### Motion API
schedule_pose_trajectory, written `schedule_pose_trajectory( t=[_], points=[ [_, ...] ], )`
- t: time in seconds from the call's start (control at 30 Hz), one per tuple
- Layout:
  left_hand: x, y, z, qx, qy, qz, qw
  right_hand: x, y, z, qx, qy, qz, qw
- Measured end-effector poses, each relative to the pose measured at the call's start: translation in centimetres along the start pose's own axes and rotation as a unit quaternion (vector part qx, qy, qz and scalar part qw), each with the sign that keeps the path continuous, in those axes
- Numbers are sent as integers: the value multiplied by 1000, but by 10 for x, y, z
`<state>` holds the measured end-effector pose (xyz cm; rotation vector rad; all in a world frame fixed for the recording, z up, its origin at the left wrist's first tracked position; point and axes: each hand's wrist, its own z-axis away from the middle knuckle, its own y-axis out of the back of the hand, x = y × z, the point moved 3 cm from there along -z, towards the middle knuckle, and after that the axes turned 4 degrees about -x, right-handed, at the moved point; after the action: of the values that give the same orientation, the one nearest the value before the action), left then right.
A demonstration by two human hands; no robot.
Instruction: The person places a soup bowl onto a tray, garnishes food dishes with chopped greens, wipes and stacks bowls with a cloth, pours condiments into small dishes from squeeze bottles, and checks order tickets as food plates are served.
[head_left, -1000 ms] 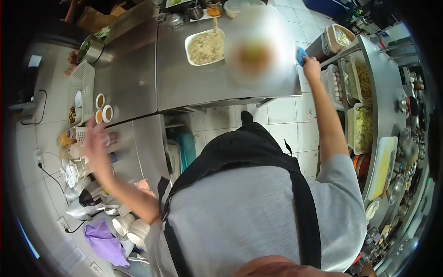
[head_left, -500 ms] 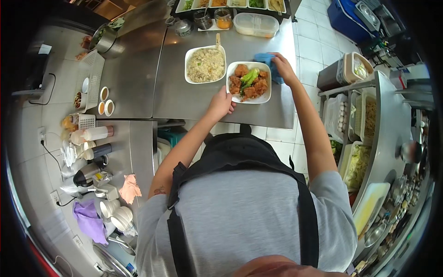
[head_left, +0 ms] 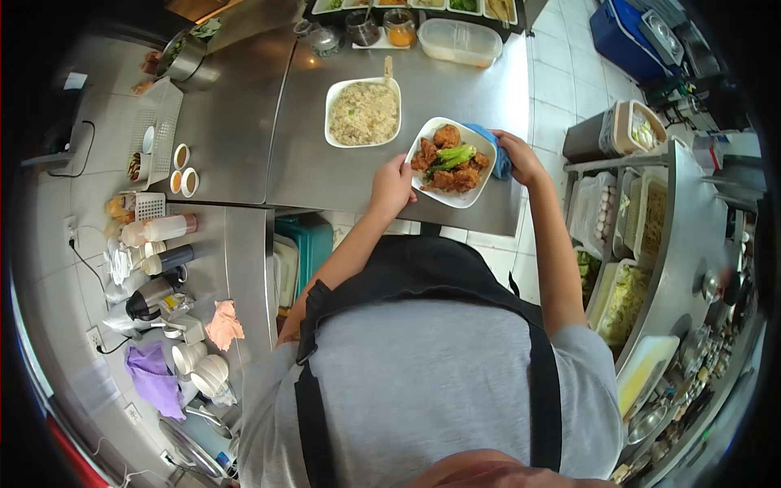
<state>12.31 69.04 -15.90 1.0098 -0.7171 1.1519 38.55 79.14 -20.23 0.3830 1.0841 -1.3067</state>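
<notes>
A white square bowl (head_left: 451, 198) of browned fried pieces with a green vegetable is between my hands, tilted in angle over the steel counter (head_left: 309, 179). My left hand (head_left: 394, 189) grips its left rim, thumb on top. At its right side my right hand (head_left: 518, 159) is closed on a blue cloth (head_left: 500, 163), which lies against the bowl's rim. Further left on the counter sits another white square bowl (head_left: 363, 114), filled with fried rice, with a wooden-looking handle (head_left: 388, 67) standing at its back edge.
Sauce cups (head_left: 189, 182) and a white basket (head_left: 159, 122) stand at the left. Behind are glass jars (head_left: 362, 28) and a lidded plastic container (head_left: 460, 42). A shelf unit (head_left: 675, 211) with food bins is at the right, a blue cooler (head_left: 622, 45) beyond.
My left hand came from the left side onto the bowl. My right hand with the cloth moved in to its right side. The bowl has since shifted slightly right and toward me, turning a little.
</notes>
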Motion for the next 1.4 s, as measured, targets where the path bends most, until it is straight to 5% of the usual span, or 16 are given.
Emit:
schedule_pose_trajectory(
  t=[0.23,0.43,0.67,0.8,0.9,0.97,1.07,1.17,1.27,1.4],
  points=[
    [-1,-36,21,-101,96,172,975,74,-24,83,322,156,-167,919],
    [2,-64,24,-239,203,206,927,94,-61,112,356,185,-223,889],
    [15,-102,18,-347,257,123,894,79,-56,128,303,112,87,942],
    [9,-112,12,-370,232,47,898,64,-47,141,61,16,244,968],
    [4,-101,8,-412,183,-44,891,38,-33,161,-91,-83,571,812],
    [0,-75,14,-398,153,-83,901,34,-8,173,2,-188,657,730],
    [-14,-31,0,-249,125,19,960,19,7,183,254,6,446,858],
    [-10,-25,-8,-165,41,100,980,48,4,161,323,103,328,882],
    [-2,-36,-18,-188,31,145,971,73,-29,124,272,168,106,942],
    [2,-43,-15,-173,89,138,971,91,-56,106,268,216,-102,933]
  ],
)
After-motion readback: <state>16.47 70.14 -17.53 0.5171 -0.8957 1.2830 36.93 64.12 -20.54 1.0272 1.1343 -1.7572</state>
